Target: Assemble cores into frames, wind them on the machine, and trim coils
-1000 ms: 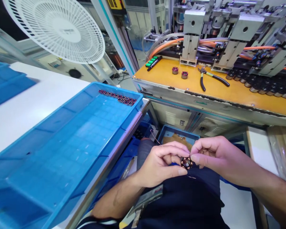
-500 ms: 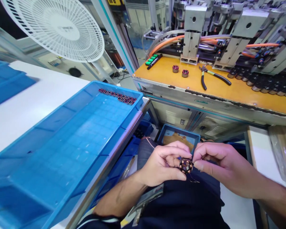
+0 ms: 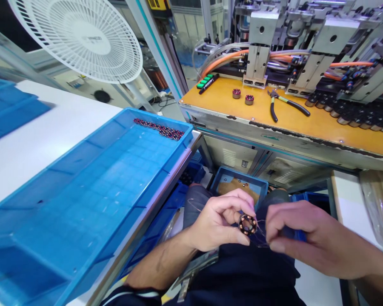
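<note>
A small black ring-shaped coil core (image 3: 247,224) with copper windings is pinched between the thumb and fingers of my left hand (image 3: 218,221), above my lap. Thin wires (image 3: 261,233) stick out from the core's right side toward my right hand (image 3: 293,231). The fingers of my right hand are bent and pressed together just right of the core, not touching it; what lies between the fingertips is too small to make out. Another thin wire (image 3: 194,204) loops out left of my left hand.
A big blue tray (image 3: 83,178) on the left table holds rows of cores (image 3: 166,131). On the orange bench (image 3: 220,102) are two red cores (image 3: 236,93), pliers (image 3: 287,100), a marker and dark cylinders below a machine (image 3: 258,46). A fan (image 3: 89,38) stands back left.
My right hand has moved right, away from the core, and wires now show in the gap. My left hand keeps hold of the core, which is tilted slightly differently.
</note>
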`<control>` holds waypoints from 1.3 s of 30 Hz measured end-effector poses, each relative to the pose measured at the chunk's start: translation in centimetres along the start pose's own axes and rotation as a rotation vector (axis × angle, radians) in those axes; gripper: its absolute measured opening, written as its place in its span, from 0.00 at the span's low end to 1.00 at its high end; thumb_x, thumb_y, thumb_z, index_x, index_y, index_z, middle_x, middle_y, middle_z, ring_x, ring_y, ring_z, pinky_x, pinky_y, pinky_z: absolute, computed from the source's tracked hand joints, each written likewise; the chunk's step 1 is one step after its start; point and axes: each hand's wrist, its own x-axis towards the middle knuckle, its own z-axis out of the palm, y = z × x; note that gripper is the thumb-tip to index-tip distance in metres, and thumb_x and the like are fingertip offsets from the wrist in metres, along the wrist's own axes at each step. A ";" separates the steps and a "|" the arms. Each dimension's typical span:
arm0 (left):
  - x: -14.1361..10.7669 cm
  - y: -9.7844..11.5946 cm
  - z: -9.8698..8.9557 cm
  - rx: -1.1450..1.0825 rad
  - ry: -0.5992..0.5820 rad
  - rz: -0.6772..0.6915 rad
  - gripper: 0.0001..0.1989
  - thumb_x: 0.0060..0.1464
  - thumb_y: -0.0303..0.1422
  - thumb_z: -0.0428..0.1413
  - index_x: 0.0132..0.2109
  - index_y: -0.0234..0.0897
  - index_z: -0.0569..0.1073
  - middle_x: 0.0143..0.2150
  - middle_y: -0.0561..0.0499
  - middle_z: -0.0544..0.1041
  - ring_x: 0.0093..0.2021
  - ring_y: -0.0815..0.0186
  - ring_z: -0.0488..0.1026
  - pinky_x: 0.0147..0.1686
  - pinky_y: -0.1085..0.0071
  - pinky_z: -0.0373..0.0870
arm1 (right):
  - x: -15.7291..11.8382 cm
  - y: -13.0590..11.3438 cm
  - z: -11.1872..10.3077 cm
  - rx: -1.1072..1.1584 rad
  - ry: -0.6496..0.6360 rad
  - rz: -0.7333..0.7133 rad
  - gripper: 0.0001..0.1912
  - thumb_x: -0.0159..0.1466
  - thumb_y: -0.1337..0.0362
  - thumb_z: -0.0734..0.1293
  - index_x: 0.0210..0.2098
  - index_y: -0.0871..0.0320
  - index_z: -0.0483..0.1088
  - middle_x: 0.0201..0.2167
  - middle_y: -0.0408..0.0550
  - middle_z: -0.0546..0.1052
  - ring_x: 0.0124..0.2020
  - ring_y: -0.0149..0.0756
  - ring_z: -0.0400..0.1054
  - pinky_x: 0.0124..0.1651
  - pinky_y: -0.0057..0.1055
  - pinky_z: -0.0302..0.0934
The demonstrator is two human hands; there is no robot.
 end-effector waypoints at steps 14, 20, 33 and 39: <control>0.0 -0.2 0.6 -0.263 -0.035 -0.208 0.19 0.37 0.31 0.73 0.38 0.32 0.78 0.39 0.50 0.70 0.35 0.71 0.71 0.34 0.76 0.67 | 1.0 0.9 1.1 -0.461 0.304 -0.472 0.05 0.67 0.70 0.66 0.43 0.59 0.71 0.36 0.48 0.77 0.37 0.32 0.70 0.41 0.29 0.66; 0.1 0.0 0.4 -0.237 -0.019 -0.213 0.18 0.36 0.31 0.73 0.36 0.30 0.79 0.38 0.50 0.70 0.32 0.72 0.70 0.32 0.77 0.66 | 1.1 1.1 1.4 -0.416 0.337 -0.489 0.04 0.66 0.71 0.67 0.40 0.59 0.72 0.32 0.46 0.77 0.32 0.30 0.70 0.36 0.28 0.65; 0.2 -0.6 0.1 0.051 0.025 0.080 0.17 0.44 0.26 0.69 0.44 0.40 0.80 0.44 0.49 0.70 0.36 0.72 0.70 0.37 0.74 0.71 | 1.4 2.5 4.5 -0.225 0.604 -0.345 0.06 0.64 0.75 0.65 0.38 0.59 0.70 0.30 0.46 0.73 0.31 0.28 0.70 0.34 0.24 0.67; -0.3 -0.2 -0.9 0.155 0.030 -0.047 0.28 0.43 0.36 0.71 0.51 0.35 0.74 0.37 0.50 0.75 0.34 0.71 0.71 0.37 0.75 0.69 | 1.4 3.0 4.7 -0.268 0.632 -0.363 0.07 0.64 0.76 0.63 0.38 0.59 0.68 0.30 0.45 0.73 0.31 0.28 0.69 0.34 0.24 0.67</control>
